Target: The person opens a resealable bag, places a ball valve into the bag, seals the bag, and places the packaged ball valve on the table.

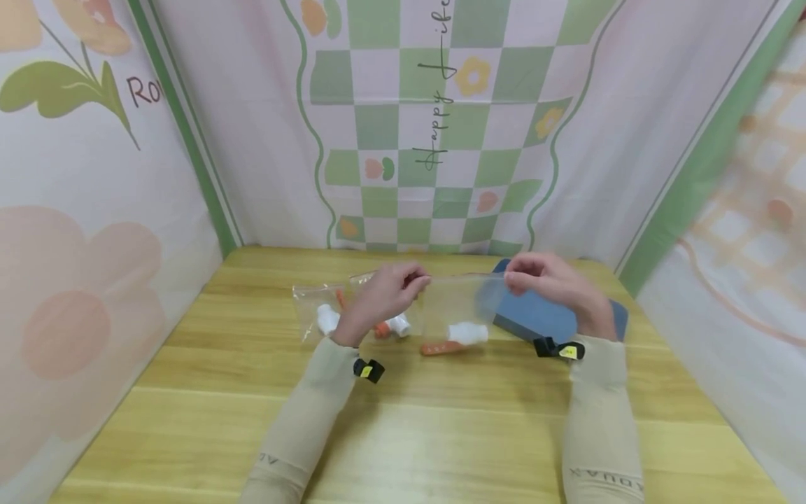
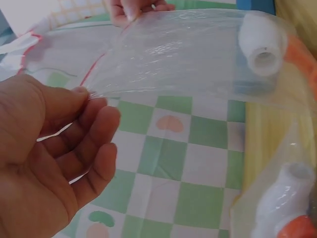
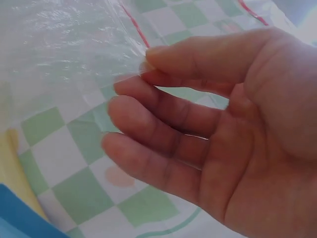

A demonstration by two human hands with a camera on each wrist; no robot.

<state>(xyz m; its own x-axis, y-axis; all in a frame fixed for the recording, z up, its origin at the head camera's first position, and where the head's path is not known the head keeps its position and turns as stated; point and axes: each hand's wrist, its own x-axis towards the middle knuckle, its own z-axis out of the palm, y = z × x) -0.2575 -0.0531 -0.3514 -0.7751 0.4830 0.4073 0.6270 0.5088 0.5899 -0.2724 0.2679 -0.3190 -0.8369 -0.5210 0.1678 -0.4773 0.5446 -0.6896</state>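
Note:
A clear zip bag (image 1: 462, 301) with a red line along its mouth is stretched between both hands. My left hand (image 1: 387, 297) pinches one top corner between thumb and forefinger. At the opposite top corner, my right hand (image 1: 557, 283) does the same, its other fingers loosely bent in the right wrist view. Low in the bag lie a white tubular plastic piece (image 1: 467, 333) and an orange strip-like piece (image 1: 441, 348). The left wrist view shows a round opening in the white tubular piece (image 2: 261, 47).
Behind and beside my left arm lie more clear bags (image 1: 308, 301), holding white and orange pieces (image 1: 382, 330). A blue box (image 1: 544, 318) stands under my right hand on the wooden table (image 1: 441, 434). Patterned curtains (image 1: 264, 140) hang close at the back and both sides.

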